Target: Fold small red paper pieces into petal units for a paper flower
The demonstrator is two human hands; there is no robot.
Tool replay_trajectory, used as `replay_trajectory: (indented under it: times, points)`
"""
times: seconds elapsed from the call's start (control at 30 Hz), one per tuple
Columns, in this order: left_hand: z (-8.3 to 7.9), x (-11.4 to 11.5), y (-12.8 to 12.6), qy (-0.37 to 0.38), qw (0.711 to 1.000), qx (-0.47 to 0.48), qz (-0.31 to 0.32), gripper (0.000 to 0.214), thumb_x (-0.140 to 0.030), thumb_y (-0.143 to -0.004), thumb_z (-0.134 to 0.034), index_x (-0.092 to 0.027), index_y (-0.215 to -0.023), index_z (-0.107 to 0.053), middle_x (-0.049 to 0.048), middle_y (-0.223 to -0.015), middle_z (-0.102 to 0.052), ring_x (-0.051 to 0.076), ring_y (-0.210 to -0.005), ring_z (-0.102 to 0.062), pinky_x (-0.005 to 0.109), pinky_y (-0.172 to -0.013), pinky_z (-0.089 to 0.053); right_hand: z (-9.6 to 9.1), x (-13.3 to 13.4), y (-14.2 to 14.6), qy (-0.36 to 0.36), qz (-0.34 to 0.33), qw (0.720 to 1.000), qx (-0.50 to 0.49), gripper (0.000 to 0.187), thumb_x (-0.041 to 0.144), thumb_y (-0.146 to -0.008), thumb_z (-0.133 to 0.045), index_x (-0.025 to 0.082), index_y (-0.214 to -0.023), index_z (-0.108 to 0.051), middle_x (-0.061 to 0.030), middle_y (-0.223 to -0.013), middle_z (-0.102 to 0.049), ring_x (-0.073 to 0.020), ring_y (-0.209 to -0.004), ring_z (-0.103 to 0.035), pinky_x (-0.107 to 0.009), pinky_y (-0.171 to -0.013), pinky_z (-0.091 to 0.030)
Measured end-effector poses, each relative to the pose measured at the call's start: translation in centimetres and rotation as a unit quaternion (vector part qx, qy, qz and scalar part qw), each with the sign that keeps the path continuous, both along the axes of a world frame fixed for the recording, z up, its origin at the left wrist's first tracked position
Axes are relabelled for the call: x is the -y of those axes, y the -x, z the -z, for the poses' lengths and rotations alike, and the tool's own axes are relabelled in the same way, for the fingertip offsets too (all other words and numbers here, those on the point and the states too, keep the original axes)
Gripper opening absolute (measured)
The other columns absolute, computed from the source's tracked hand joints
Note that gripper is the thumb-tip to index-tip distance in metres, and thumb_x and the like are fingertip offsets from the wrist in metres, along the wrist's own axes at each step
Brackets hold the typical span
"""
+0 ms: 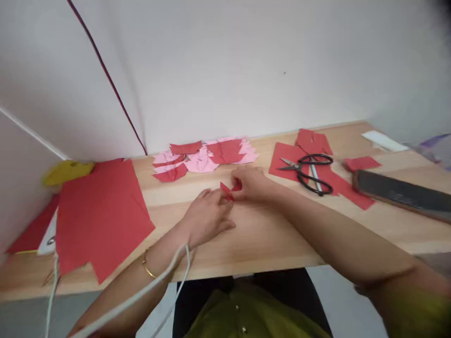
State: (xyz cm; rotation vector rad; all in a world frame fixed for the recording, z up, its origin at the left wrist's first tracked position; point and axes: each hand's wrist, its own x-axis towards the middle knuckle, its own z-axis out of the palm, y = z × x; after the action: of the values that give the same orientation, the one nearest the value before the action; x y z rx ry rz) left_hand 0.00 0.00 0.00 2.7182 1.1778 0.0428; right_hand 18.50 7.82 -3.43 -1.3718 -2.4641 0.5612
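Observation:
A small piece of red paper (227, 191) is held between my two hands above the middle of the wooden table. My left hand (207, 216) has its fingertips on the paper's near left side, with the thumb stretched apart. Thumb and index finger of my right hand (252, 183) pinch the same piece from the right. Part of the paper is hidden behind my fingers. Just beyond my hands lie pink cut papers (202, 162) and red cut papers (227, 151), laid in overlapping groups along the wall.
Black-handled scissors (306, 171) and a white pen (314, 172) rest on red paper scraps at the right. A long dark block (401, 192) lies farther right. Large red sheets (102, 216) cover the left side, near a yellow item (66, 172). A white cord (141, 298) crosses my left forearm.

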Motion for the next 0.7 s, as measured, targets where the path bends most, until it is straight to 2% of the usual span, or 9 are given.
replay_trajectory:
  times: [0.1,0.2,0.3,0.4,0.57,0.7]
  points:
    - [-0.02,0.1,0.13,0.01,1.0,0.007,-0.001,0.035,-0.044,-0.08,-0.061,-0.017,-0.102,-0.063,0.0125,-0.119,-0.055,0.027,-0.109,-0.051,0.046,-0.099,-0.035,0.16,-0.6,0.23,0.005,0.028,1.0,-0.009,0.017,0.034,-0.068,-0.062,0.019,-0.069,-0.053,0.0013,-0.074,-0.063,-0.0151,-0.073,-0.051,-0.028,-0.065,-0.024]
    - [-0.02,0.16,0.14,0.015,1.0,0.013,-0.002,0.038,-0.045,-0.08,-0.061,-0.017,-0.105,-0.062,0.0129,-0.12,-0.055,0.027,-0.108,-0.051,0.046,-0.099,-0.035,-0.02,-0.68,-0.01,0.023,0.024,0.999,-0.027,0.012,0.03,-0.072,-0.058,0.019,-0.071,-0.054,0.0016,-0.074,-0.063,-0.0141,-0.072,-0.052,-0.028,-0.066,-0.026]
    - [0.07,0.14,0.1,0.009,1.0,0.018,-0.001,0.042,-0.046,-0.08,-0.061,-0.017,-0.11,-0.061,0.0136,-0.123,-0.053,0.027,-0.109,-0.051,0.046,-0.1,-0.035,-0.42,-0.27,-0.44,0.038,-0.016,0.999,-0.029,0.019,0.036,-0.07,-0.062,0.02,-0.076,-0.055,0.0002,-0.079,-0.063,-0.0162,-0.077,-0.053,-0.028,-0.068,-0.029]
    - [0.2,0.09,0.11,0.007,1.0,0.018,-0.005,0.044,-0.047,-0.079,-0.061,-0.017,-0.112,-0.06,0.0132,-0.12,-0.055,0.027,-0.108,-0.051,0.045,-0.099,-0.035,-0.57,0.03,-0.48,0.014,-0.022,1.0,-0.003,0.026,0.04,-0.064,-0.067,0.02,-0.076,-0.055,-0.0019,-0.082,-0.062,-0.0196,-0.083,-0.052,-0.03,-0.071,-0.029]
    - [0.21,0.09,0.16,0.008,1.0,0.017,-0.007,0.042,-0.046,-0.079,-0.061,-0.018,-0.11,-0.061,0.0125,-0.117,-0.055,0.026,-0.107,-0.051,0.045,-0.099,-0.035,-0.43,-0.47,-0.23,0.031,0.011,0.999,-0.012,0.012,0.028,-0.069,-0.06,0.019,-0.071,-0.053,0.0009,-0.075,-0.062,-0.0153,-0.074,-0.052,-0.029,-0.069,-0.029]
    - [0.22,0.1,0.22,0.011,0.999,0.035,-0.005,0.043,-0.046,-0.079,-0.062,-0.019,-0.112,-0.06,0.0123,-0.118,-0.056,0.027,-0.109,-0.051,0.046,-0.099,-0.034,-0.79,-0.29,-0.61,0.042,-0.017,0.999,-0.028,0.012,0.029,-0.069,-0.06,0.02,-0.074,-0.054,0.0008,-0.077,-0.062,-0.0164,-0.077,-0.052,-0.029,-0.071,-0.03]
